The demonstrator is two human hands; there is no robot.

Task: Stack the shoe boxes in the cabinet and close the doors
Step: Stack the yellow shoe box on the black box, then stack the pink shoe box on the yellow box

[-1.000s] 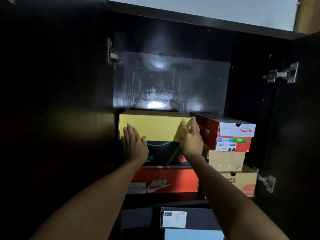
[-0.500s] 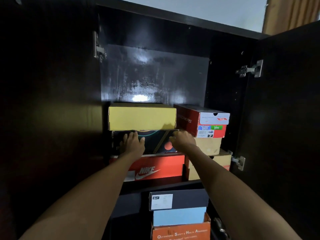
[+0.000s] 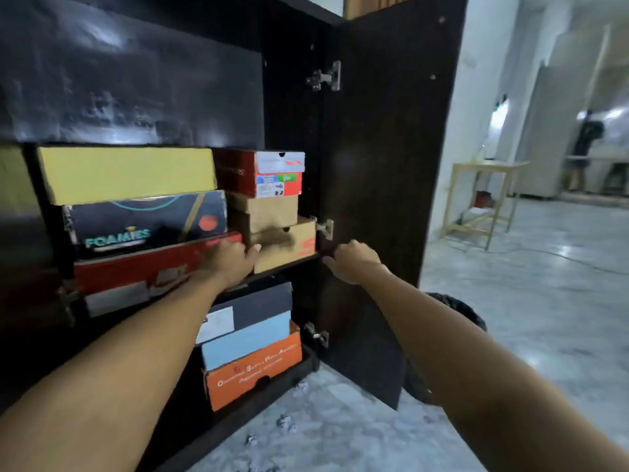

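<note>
The left hand [image 3: 231, 258] rested with relaxed fingers on the red box [image 3: 136, 270], the shoe boxes stacked inside the cabinet. At its three o'clock, the right hand [image 3: 352, 262] curled against the open door [image 3: 384, 148]; its grip could not be told.

right half of frame: glossy grey marbled floor [image 3: 531, 301], a thin cable [image 3: 558, 255] across it. pale wooden table [image 3: 486, 199] at mid right against a white wall [image 3: 476, 97], a red object [image 3: 481, 199] under it, too blurred to identify. far right: bright corridor, a dark standing figure [image 3: 585, 144]. wood-toned strip [image 3: 367, 1] at top centre.
</note>
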